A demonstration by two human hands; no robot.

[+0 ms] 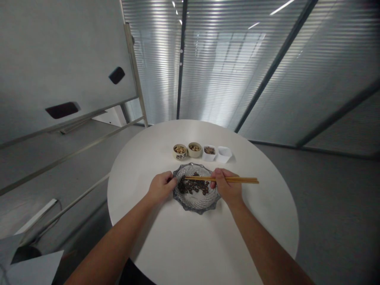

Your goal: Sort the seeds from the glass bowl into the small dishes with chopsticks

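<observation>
A scalloped glass plate sits near the middle of the round white table, holding a heap of small dark pieces. My left hand rests at the plate's left rim, its fingers curled over the edge beside the dark pieces. My right hand grips a pair of wooden chopsticks over the plate's right side. Their tips point left above the heap. Beyond the plate stand two small ceramic bowls with pale nuts or seeds, a white square dish with dark contents, and a white square dish with no visible contents.
The round white table has a curved edge with grey floor beyond it. A whiteboard on a metal stand stands at the left. A glass wall with blinds runs behind the table. Sheets of paper lie at the lower left.
</observation>
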